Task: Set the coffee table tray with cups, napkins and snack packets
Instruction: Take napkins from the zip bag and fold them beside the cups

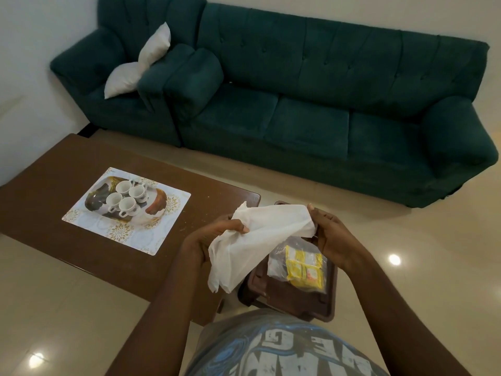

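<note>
- Head view had both hands on the white napkin (254, 240): the left hand (208, 240) pinched one end, thumb pressed over the folds, and the right hand (330, 234) gripped the opposite corner.
- The napkin hung stretched between them in the air, off the tray.
- Snack packets (303, 267), yellow in a clear bag, lay on a brown plastic stool (273, 297) just below the right hand.
- Over on the coffee table (48, 185), the tray (119, 234) carried four white cups (126, 198) in a cluster.
- A green sofa (325, 104) stood behind.
</note>
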